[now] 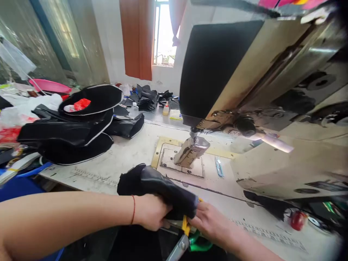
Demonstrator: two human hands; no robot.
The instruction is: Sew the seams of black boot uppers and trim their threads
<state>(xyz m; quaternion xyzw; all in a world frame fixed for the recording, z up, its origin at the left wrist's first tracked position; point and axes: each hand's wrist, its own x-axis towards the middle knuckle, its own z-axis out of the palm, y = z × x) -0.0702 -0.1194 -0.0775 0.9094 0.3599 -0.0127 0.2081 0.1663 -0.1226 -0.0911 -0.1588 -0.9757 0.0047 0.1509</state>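
A folded black leather piece [168, 186] is held over the front edge of the sewing table, with dark soft lining showing at its left end. My left hand [153, 212] is closed on its near side; the fingertips are partly hidden beneath. At the right end, my right hand [210, 221] is closed around scissors [181, 246] and touches the piece's edge. The scissors have green and yellow handles, and their blades point down toward me. Just beyond the piece stands the post [191, 150] of a sewing machine [244, 83].
Black leather pieces with white edging [73, 132] are stacked at left. Small blue thread snips [219, 166] lie right of the post. Further back are a glue bottle [165, 108] and more black pieces [146, 98]. A red spool [298, 220] stands at right.
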